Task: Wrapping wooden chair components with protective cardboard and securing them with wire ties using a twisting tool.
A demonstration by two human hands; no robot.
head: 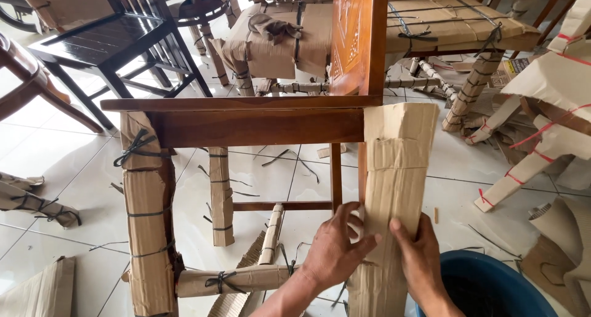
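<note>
Both hands were pressed on a cardboard wrap [397, 187] folded around the front right leg of a wooden chair [246, 123]. Left hand [335, 249] gripped the wrap's left edge, fingers curled shut around it, thumb across the front. Right hand [420, 258] lay flat on the right side, fingers fairly straight, thumb [400, 234] pressing the face. The wrap stood upright from the seat rail down past the hands. The other front leg [146, 218] was already cardboard-covered and tied with dark straps [135, 149]. Blue tub [492, 286] sat just right of the hands on the white tile floor [61, 150]
</note>
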